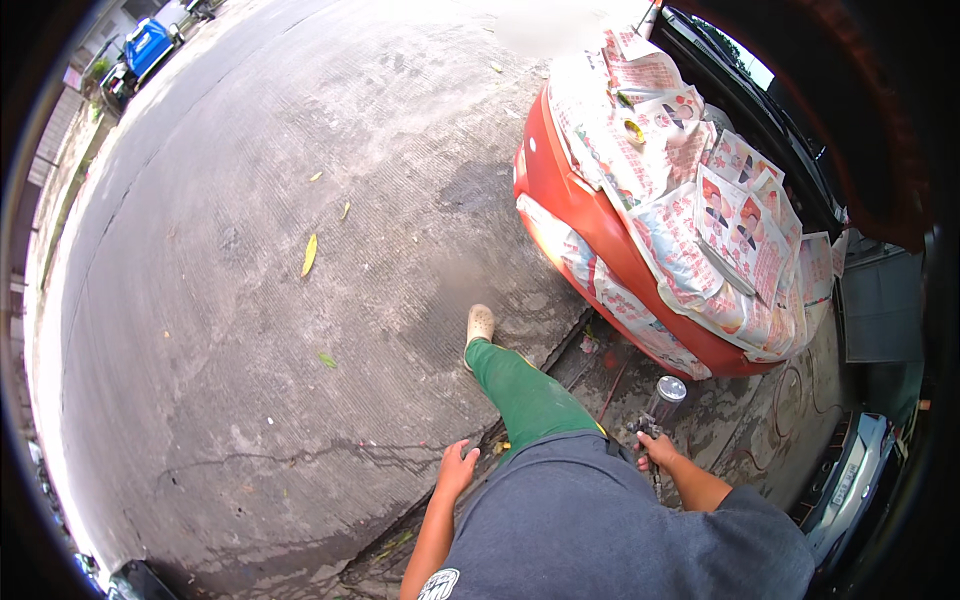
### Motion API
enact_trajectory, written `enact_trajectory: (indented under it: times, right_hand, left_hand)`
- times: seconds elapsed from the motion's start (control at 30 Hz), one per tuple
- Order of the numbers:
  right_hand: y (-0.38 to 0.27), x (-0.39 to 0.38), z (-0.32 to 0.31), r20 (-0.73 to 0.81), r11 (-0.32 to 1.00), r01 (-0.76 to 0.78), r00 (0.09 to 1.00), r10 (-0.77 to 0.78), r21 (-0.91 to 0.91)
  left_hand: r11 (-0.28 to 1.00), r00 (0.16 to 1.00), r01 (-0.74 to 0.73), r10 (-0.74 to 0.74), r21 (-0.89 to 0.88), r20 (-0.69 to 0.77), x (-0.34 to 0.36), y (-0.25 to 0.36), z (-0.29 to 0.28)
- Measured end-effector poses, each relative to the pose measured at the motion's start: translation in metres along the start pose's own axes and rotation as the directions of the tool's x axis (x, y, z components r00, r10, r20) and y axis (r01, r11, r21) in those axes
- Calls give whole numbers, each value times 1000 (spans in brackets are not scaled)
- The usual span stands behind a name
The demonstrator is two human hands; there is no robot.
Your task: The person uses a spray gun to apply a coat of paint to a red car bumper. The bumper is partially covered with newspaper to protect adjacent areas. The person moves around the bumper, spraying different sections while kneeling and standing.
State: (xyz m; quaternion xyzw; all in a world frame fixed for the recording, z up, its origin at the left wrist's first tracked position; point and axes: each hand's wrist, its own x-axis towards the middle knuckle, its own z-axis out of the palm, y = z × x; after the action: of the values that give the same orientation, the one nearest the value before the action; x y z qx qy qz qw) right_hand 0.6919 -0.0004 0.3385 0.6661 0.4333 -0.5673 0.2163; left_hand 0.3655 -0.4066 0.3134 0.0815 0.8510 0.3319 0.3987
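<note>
My right hand (pixel 655 450) is closed round the handle of a spray gun (pixel 663 405) with a clear cup and pale round lid on top. A hose seems to hang below it. My left hand (pixel 457 467) hangs at my other side, loosely curled, thumb apart from the fingers and nothing visible in it. Ahead of the spray gun, apart from it, stands the front of a vehicle with a glossy orange-red bumper (pixel 600 225). Printed paper sheets (pixel 690 200) cover its hood and part of the lower bumper. A roll of yellow tape (pixel 634 131) lies on the sheets.
A thin red hose (pixel 612 392) runs over the dark, wet-looking floor. A seam divides that floor from the ribbed concrete (pixel 250 300), where leaves lie scattered. Another vehicle's front (pixel 855 475) stands at the right. A blue vehicle (pixel 148 45) is far off left.
</note>
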Motion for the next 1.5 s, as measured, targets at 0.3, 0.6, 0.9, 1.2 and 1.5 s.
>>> enact_trajectory:
  times: [0.3,0.6,0.9,1.2,1.5]
  right_hand:
    - [-186,-21,87,24,1000,-16,1000,16,-17]
    - [-332,-39,170,-137,972,8,990,25,235]
    - [-402,-83,334,-275,797,-89,911,308,598]
    - [-546,-143,585,-179,510,-119,849,497,852]
    - [-687,-73,718,-109,250,0,899,425,968]
  left_hand:
    - [854,890,430,-456,-294,-21,115,-13,-209]
    - [753,779,605,-626,-257,0,248,33,-375]
    - [922,912,381,-388,73,133,534,121,-571]
    - [792,895,-180,-114,584,431,804,337,-763]
    - [407,628,-700,-41,587,777,845,505,-664]
